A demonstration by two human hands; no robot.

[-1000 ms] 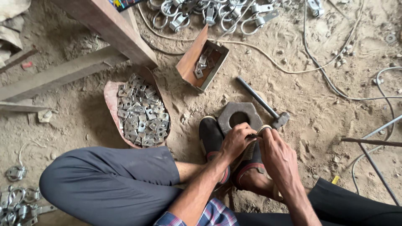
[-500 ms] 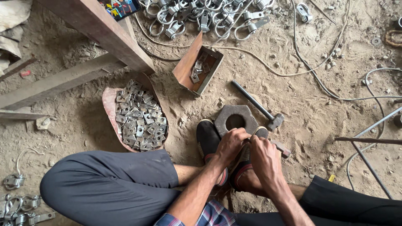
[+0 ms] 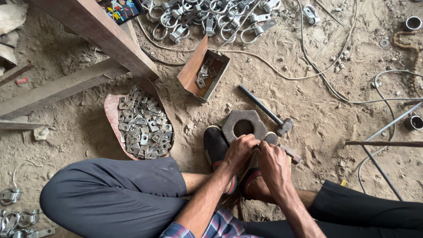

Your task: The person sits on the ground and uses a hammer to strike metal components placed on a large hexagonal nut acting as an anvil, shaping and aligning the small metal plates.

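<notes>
I see both hands drawn closer together since 1 second ago: the left hand (image 3: 238, 152) now curls at the near edge of the thick hexagonal steel block with a round hole (image 3: 243, 125), the right hand (image 3: 273, 165) pressed just beside it.

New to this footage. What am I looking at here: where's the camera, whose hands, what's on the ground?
There is no machine: a person sits on a sandy floor, and one camera on their head looks down at their own bare hands. The left hand and right hand are closed together over something small just below a thick hexagonal metal block with a round hole; what the grip holds is hidden. A hammer lies beside the block. To the left is a rusty tray heaped with small flat metal plates, and above it a tilted rusty box holding a few more. Shiny metal clamps are piled at the top, with wires across the floor.
</notes>
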